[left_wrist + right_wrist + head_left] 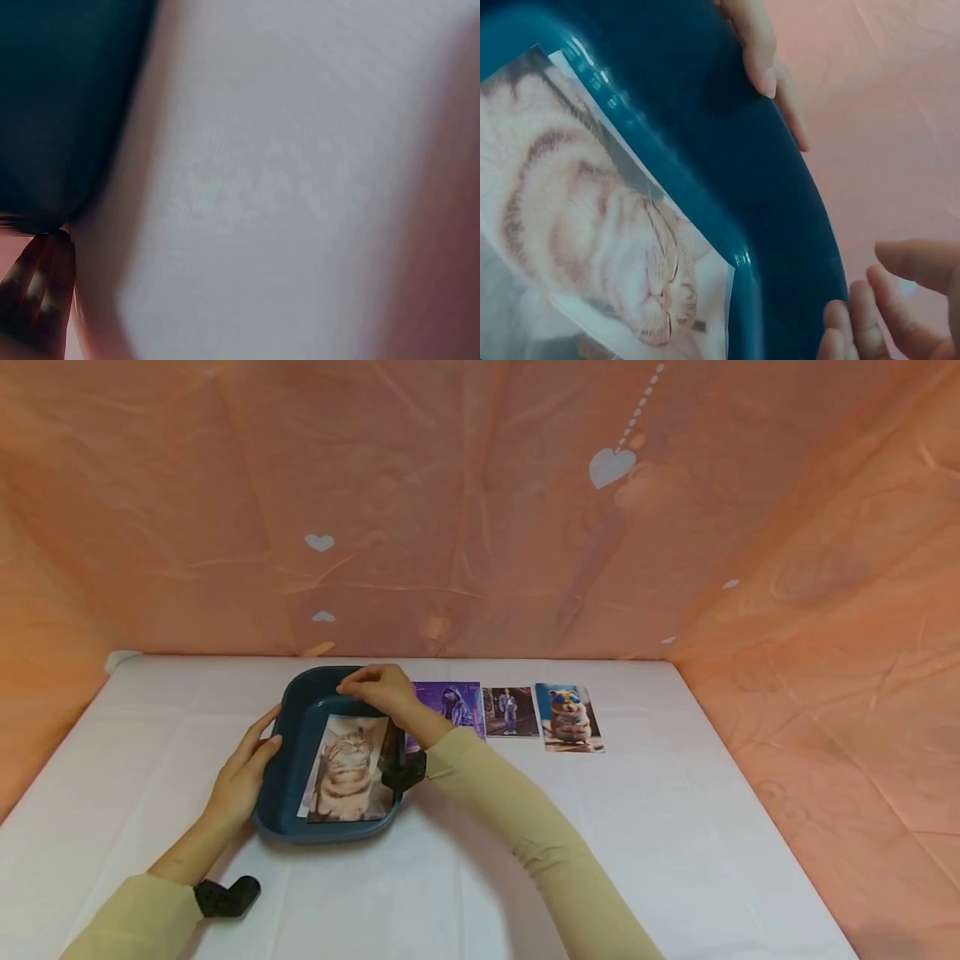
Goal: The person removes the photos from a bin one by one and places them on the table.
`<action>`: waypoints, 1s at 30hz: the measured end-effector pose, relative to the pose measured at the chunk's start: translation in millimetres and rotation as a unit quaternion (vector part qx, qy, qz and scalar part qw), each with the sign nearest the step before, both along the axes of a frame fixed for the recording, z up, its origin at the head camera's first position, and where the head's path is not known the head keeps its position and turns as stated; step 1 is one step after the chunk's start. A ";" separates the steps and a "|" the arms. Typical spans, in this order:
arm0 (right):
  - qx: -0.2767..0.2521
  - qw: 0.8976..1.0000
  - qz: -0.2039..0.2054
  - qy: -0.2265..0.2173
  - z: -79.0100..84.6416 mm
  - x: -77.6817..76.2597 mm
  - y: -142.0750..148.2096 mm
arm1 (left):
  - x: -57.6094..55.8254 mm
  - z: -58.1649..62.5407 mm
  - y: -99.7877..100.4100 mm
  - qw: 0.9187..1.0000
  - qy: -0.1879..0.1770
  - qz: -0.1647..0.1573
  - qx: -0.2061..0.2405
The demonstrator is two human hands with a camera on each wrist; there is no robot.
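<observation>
The cat photo (348,768) lies face up in the tray (288,777), over a second sheet (305,807) that shows as a pale strip along its left side; neither looks fastened, so a jerk or tilt of the tray could slide them askew. The left hand (243,768) grips the tray's left wall, thumb over the rim and fingers outside; should that grip slacken, the tray might swivel on the cloth (675,860), where it seems to sit — its base is hidden. The right hand (386,689) is over the far rim with fingers loosely bent and thumb apart, nothing seen between them; I cannot tell for certain whether its fingertips touch the rim. The black wrist camera (403,772) beneath that forearm overlaps the tray's right side; a low sweep could knock the rim or drag the photo. Just right of the tray lies the purple photo (465,702), partly covered by the right wrist — a careless elbow or sleeve (517,835) could shove it; beside it are the street photo (510,712) and the hamster photo (568,718); behind them hangs the orange curtain (465,510), limiting reach.
</observation>
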State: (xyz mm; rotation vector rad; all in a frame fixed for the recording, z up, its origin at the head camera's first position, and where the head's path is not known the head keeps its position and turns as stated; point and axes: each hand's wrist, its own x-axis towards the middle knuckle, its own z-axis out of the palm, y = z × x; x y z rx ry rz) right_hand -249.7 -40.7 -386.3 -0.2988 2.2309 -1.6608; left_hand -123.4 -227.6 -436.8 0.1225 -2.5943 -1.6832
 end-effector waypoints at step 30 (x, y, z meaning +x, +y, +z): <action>0.145 0.983 0.098 -0.059 -1.5 5.1 -7.8 | 0.5 -0.4 1.1 1.000 0.017 -0.002 0.014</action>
